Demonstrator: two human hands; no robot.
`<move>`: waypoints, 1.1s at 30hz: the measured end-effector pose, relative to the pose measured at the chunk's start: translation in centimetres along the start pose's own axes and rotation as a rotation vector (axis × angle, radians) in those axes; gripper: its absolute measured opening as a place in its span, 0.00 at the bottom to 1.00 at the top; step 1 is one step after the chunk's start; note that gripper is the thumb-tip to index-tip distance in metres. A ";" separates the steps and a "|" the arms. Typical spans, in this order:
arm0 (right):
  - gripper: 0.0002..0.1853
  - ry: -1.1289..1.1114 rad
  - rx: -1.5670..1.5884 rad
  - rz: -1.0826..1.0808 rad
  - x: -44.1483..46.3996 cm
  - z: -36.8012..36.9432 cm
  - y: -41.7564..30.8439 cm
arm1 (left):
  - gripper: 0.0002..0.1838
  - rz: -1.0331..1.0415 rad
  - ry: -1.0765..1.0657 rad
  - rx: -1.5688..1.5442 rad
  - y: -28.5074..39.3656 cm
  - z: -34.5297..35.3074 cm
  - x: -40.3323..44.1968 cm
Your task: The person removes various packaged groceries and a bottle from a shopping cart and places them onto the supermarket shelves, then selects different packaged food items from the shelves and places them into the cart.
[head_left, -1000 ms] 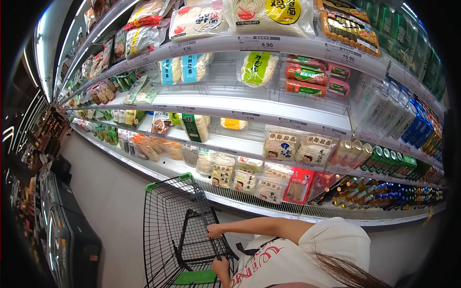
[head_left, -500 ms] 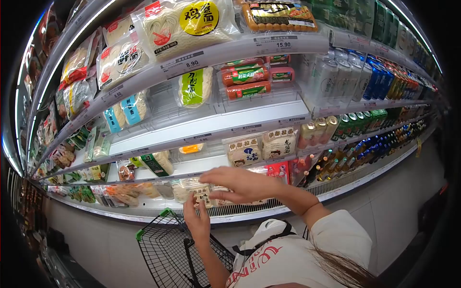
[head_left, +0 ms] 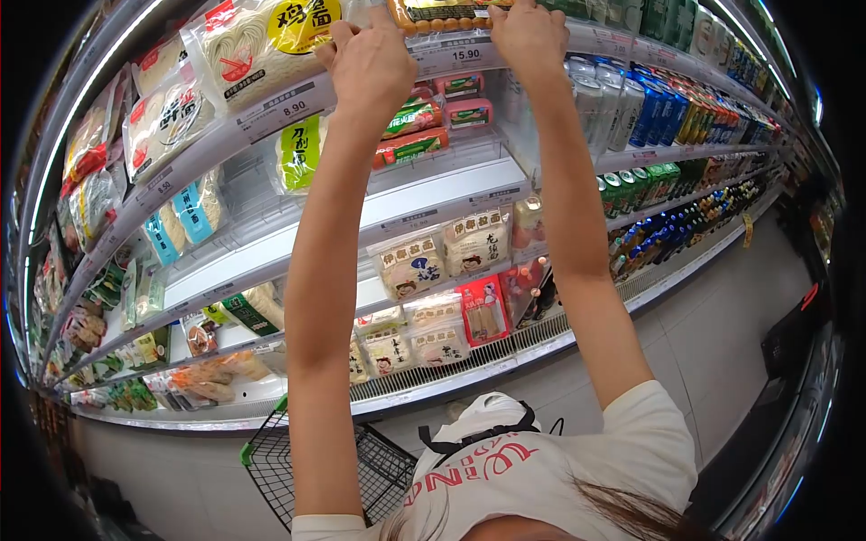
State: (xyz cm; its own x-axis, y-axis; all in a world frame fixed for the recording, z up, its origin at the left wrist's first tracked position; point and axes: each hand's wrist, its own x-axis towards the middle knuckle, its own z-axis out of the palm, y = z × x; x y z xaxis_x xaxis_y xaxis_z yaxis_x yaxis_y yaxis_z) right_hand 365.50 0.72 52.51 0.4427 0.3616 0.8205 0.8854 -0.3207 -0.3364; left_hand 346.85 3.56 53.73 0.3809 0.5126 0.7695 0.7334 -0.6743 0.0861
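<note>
A flat sausage package (head_left: 440, 14) lies on the upper shelf, above the 15.90 price tag (head_left: 466, 54). My left hand (head_left: 373, 68) is at its left end with the fingers curled over, beside a bag of noodles (head_left: 257, 45) with a yellow label. At the package's right end, my right hand (head_left: 530, 38) has its fingers closed on the edge. Both arms reach up and forward. The fingertips are partly cut off by the top of the view.
Below are shelves (head_left: 433, 194) with red sausage rolls (head_left: 410, 149) and noodle packs (head_left: 410, 266). Cans (head_left: 663, 108) stand at the right. A black wire cart (head_left: 374, 469) with green corners is near my body, partly behind my left arm.
Both hands have risen from in front of the lower shelves to the sausage package and closed at its ends. The view has shifted, so the shelves appear further left.
</note>
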 end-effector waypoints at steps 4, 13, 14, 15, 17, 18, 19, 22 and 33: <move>0.27 -0.023 0.015 0.086 0.0 0.9 -0.2 | 0.34 -0.115 -0.095 -0.112 0.7 1.2 1.5; 0.28 0.155 0.104 -0.021 -0.5 3.8 1.9 | 0.23 -0.049 0.396 -0.732 1.1 1.3 1.1; 0.31 0.082 0.144 -0.018 -0.4 3.7 2.3 | 0.23 -0.099 0.367 -0.920 1.7 0.6 1.2; 0.36 0.074 0.173 -0.018 0.0 4.7 3.2 | 0.22 -0.127 0.352 -0.990 2.0 0.3 1.6; 0.38 0.036 0.224 0.013 -0.8 3.1 2.1 | 0.21 -0.153 0.418 -1.067 2.5 0.7 2.3; 0.37 0.063 0.271 0.012 -1.0 3.1 2.0 | 0.19 -0.147 0.498 -1.068 2.8 1.1 2.5; 0.36 0.089 0.326 0.011 -0.9 3.4 2.4 | 0.21 -0.112 0.437 -1.131 2.7 1.1 2.5; 0.36 0.128 0.309 -0.050 0.2 5.7 4.7 | 0.17 -0.030 0.567 -1.222 2.8 1.4 1.7; 0.30 0.195 1.250 0.011 -7.7 -1.5 -2.2 | 0.20 -0.005 0.588 -1.204 0.9 -5.4 -9.1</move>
State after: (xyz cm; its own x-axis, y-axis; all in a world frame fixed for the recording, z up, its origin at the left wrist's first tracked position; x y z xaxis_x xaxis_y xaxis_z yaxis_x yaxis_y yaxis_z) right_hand 359.97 -2.71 47.63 0.5167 0.1952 0.8336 0.4580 0.7596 -0.4617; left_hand 340.95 -4.60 50.21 -0.1400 0.4184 0.8974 -0.3311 -0.8740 0.3558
